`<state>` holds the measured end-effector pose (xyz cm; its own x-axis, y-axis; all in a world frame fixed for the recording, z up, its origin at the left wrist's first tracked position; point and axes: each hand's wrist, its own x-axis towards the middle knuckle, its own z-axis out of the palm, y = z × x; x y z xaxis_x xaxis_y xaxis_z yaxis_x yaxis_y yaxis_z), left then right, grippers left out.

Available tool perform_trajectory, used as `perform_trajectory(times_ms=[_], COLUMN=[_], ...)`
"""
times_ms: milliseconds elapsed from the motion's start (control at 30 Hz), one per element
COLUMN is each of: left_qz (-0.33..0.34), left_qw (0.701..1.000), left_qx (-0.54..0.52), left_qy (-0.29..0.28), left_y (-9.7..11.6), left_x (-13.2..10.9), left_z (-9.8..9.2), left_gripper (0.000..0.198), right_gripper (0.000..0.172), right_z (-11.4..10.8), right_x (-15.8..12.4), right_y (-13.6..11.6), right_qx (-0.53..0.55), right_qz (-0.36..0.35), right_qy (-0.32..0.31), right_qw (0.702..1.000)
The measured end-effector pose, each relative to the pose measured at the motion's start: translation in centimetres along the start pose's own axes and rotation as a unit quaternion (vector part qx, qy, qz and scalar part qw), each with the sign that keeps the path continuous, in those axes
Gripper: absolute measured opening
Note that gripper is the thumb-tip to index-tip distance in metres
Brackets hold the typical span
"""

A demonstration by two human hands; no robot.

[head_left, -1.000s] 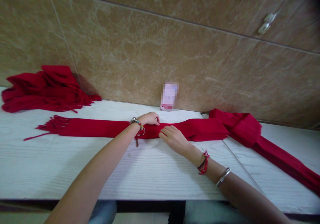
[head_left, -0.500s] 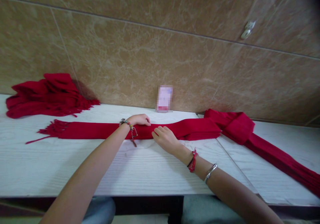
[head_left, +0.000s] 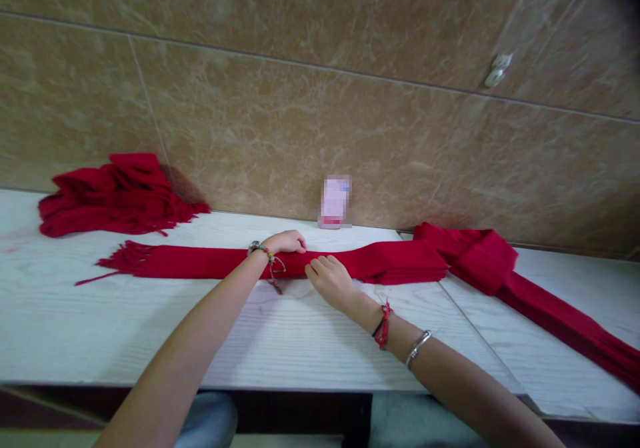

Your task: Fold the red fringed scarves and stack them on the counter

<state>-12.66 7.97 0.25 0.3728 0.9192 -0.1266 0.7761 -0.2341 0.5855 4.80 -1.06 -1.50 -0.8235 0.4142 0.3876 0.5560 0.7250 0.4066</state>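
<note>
A long red scarf (head_left: 210,261) lies stretched across the white table (head_left: 100,328), its fringed end at the left and its other part bunched and trailing off to the right. My left hand (head_left: 285,242) rests on the scarf's far edge near its middle, fingers curled down onto the cloth. My right hand (head_left: 329,278) lies on the scarf's near edge just to the right, fingers bent and pressed on the fabric. The two hands are close together, almost touching.
A pile of folded red scarves (head_left: 115,195) sits at the back left against the brown tiled wall. A small pinkish box (head_left: 335,201) stands against the wall behind the hands. A seam (head_left: 470,328) divides the table into two at the right.
Both hands stay on the scarf's middle with hardly any movement; the view has shifted slightly, so everything sits a little to the right of half a second ago.
</note>
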Motion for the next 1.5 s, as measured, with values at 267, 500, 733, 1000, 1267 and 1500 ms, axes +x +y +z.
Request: perform_trajectory(times_ms=[267,500,733,1000,1267,1500], left_qz=[0.044,0.088,0.141,0.181,0.152,0.203], left_qw=[0.992,0.958,0.977,0.965,0.915,0.887], left_qx=[-0.115,-0.27,-0.149,0.147,0.329,0.357], left_qy=[0.033,0.047,0.057,0.123,0.176,0.209], left_y=[2.8,11.3,21.6,20.6,13.4,14.4], left_x=[-0.9,1.2,6.2,5.1,-0.4,1.1], left_z=[-2.7,-5.2,-3.3,6.6,10.1,7.3], left_gripper=[0.032,0.024,0.03,0.069,0.067,0.063], right_gripper=[0.023,0.044,0.05,0.05,0.052,0.056], right_z=[-3.0,-7.6,-8.0,-3.2,-1.9,-2.1], right_x=[0.6,-1.7,-8.6,-15.8,-16.9,-17.2], right_y=[2.4,8.3,16.4,19.8,19.5,20.2], right_qx=[0.024,0.166,0.28,0.181,0.133,0.161], right_qz=[0.091,0.224,0.337,0.332,0.203,0.215], right_qy=[0.014,0.094,0.154,0.029,-0.008,0.021], right_qw=[0.995,0.956,0.886,0.925,0.97,0.963])
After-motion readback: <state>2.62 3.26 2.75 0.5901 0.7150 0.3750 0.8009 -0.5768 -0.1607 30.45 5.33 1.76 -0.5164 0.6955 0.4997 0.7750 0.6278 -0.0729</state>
